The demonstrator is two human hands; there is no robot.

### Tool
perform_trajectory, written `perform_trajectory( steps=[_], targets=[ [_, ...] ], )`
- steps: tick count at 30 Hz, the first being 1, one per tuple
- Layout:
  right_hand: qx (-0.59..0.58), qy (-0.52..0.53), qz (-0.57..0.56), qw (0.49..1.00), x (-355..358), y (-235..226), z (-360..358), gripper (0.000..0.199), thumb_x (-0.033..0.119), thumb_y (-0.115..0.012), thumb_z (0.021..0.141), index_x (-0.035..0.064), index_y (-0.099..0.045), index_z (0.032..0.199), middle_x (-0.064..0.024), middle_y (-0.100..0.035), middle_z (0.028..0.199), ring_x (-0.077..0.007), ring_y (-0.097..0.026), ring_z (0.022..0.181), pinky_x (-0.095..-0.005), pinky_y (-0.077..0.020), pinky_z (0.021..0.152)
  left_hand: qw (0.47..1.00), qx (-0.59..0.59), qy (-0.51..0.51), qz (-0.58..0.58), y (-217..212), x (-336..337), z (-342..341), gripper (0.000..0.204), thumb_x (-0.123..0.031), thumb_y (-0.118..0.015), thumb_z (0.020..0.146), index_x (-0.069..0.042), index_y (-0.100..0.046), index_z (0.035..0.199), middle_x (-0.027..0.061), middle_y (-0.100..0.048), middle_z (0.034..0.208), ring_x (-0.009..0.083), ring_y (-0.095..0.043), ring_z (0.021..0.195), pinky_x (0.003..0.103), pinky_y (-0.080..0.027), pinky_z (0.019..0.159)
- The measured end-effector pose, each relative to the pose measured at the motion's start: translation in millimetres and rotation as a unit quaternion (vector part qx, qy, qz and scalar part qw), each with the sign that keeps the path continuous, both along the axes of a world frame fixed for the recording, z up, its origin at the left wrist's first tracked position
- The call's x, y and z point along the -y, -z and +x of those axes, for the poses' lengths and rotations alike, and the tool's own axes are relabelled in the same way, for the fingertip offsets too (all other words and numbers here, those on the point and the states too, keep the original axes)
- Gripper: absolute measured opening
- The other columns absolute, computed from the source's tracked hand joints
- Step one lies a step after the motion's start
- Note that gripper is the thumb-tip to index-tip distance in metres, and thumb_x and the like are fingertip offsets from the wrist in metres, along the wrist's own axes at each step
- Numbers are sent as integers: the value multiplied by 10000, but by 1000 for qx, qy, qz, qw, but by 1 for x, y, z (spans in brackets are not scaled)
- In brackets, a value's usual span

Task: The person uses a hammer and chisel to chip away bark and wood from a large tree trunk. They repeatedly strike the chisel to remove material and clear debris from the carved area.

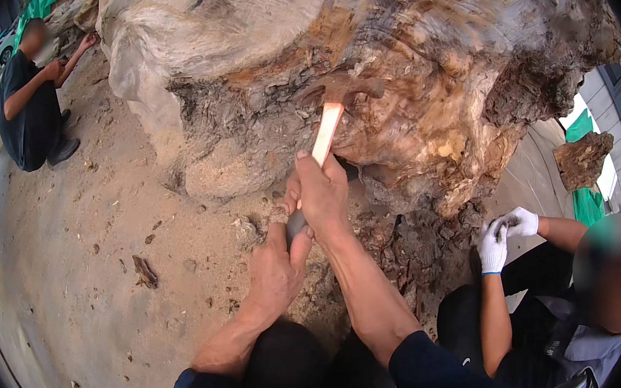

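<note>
The person's right hand point(323, 189) is wrapped firmly round the pale handle of a hammer point(328, 127), and the left hand point(274, 275) is closed about its grey grip end, just below. The rusty head is in front of the brown middle part of a very large piece of wood point(252, 17), which fills the upper part of the view; whether it touches the surface, I cannot say for certain from this angle.

As I judge, the work is only partly done. The upper wood is pale, smooth and bare, while dark, rough crust point(221, 116) remains along the lower side and at the right end. Loose fragments point(145, 272) lie on the sandy ground point(85, 235), and a dark crumbled heap point(421, 254) is under the wood, so some material seems already removed, but much is left.
</note>
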State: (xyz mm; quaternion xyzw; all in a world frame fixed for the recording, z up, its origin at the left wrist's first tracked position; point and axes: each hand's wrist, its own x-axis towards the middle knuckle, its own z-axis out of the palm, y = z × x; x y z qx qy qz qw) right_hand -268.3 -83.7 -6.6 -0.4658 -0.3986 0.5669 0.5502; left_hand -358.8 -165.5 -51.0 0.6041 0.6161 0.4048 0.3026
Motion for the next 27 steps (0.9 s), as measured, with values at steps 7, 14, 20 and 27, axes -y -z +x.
perform_trajectory(
  steps=[7, 14, 20, 27],
  targets=[
    [-45, 39, 35, 998, 24, 15, 8, 233, 220, -510, 1068, 56, -488, 905, -17, -478, 612, -116, -460, 473, -292, -410, 440, 986, -53, 148, -49, -5, 21, -28, 414, -414, -611, 1039, -1, -603, 1059, 203, -654, 769, 398, -672, 675, 447, -521, 611],
    [113, 51, 59, 991, 59, 45, 96, 182, 185, -549, 1045, 39, -499, 949, 6, -482, 623, -81, -460, 479, -282, -394, 430, 940, -144, -57, 305, -29, -151, -45, 541, -86, -539, 1007, -42, -415, 1532, 239, -406, 1572, 389, -448, 1434, 435, -402, 1155],
    [63, 7, -9, 998, 83, 55, 132, 165, 179, -544, 1044, 31, -509, 979, 4, -469, 617, -92, -444, 459, -294, -397, 419, 922, -272, -54, 270, -2, -190, -32, 800, 41, -494, 864, -69, -246, 1617, 244, -243, 1654, 418, -241, 1539, 451, -273, 1243],
    [107, -13, -47, 993, 86, 77, 142, 185, 178, -546, 1035, 48, -493, 914, 10, -442, 589, -103, -443, 444, -298, -383, 412, 915, -286, -59, 280, -8, -194, -54, 785, 54, -511, 815, -101, -330, 1563, 207, -400, 1530, 432, -440, 1376, 461, -399, 1136]
  ],
)
